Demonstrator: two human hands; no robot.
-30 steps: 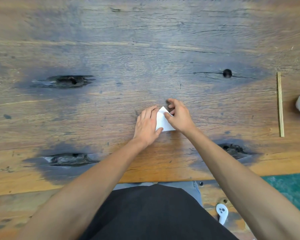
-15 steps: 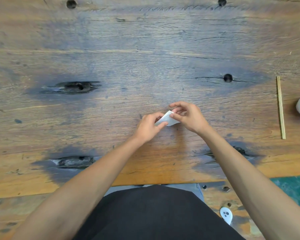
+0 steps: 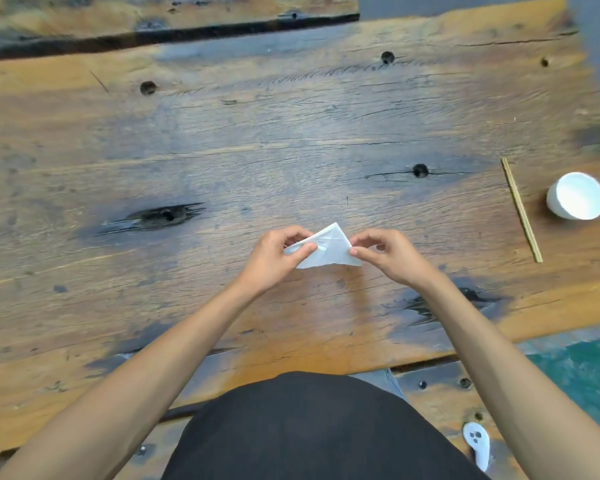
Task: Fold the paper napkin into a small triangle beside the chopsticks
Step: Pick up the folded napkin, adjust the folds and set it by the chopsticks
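Observation:
The white paper napkin (image 3: 328,249) is folded into a small triangle and held just above the wooden table (image 3: 257,150), near its middle. My left hand (image 3: 278,256) pinches the napkin's left corner between thumb and fingers. My right hand (image 3: 385,256) pinches its right corner. The chopsticks (image 3: 521,209), a thin pale wooden pair lying together, rest on the table far to the right of the napkin, running from far to near.
A small white cup (image 3: 576,195) stands just right of the chopsticks, near the table's right edge. The tabletop has dark knots and holes. A white controller-like object (image 3: 477,445) lies on the bench below, beside green flooring (image 3: 582,372).
Both hands have lifted the napkin off the table, where they were pressing it flat, and now hold it up by its two corners as a wider triangle. The view has tilted up.

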